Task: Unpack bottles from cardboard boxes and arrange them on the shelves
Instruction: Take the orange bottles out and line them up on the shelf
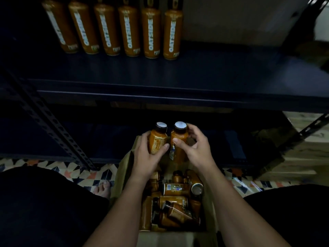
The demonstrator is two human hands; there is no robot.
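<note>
My left hand (147,155) grips an upright orange bottle (158,138) with a dark cap and white top. Beside it, my right hand (194,148) holds a second orange bottle (179,139), thumb on its front. Both bottles are held above the far end of an open cardboard box (122,175) on the floor between my knees. Several more orange bottles (175,202) lie jumbled inside the box. On the dark shelf (213,72) above, several tall orange bottles (131,31) with white lettering stand in a row at the left.
The dark metal rack has a perforated post (53,120) slanting at the left and another (309,127) at the right. A lower shelf (89,136) lies behind the box. The floor (85,173) is patterned tile, with a bare foot (104,188) beside the box.
</note>
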